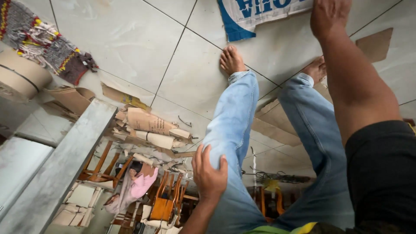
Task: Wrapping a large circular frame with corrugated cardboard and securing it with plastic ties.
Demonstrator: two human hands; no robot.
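Honestly, the thing to watch is how that blue-and-white printed sheet sits relative to your right hand. Your right arm is stretched way out past your bare feet, and the grip lands on the sheet's right end at the top of the view, fingers pressed down flat on it rather than pinching, though the fingertips run out of view so I can't tell exactly. The sheet lies on the tiled floor with its long side running left from that hand. Your left hand is well apart from it, fingers spread, resting on your left jeans leg.
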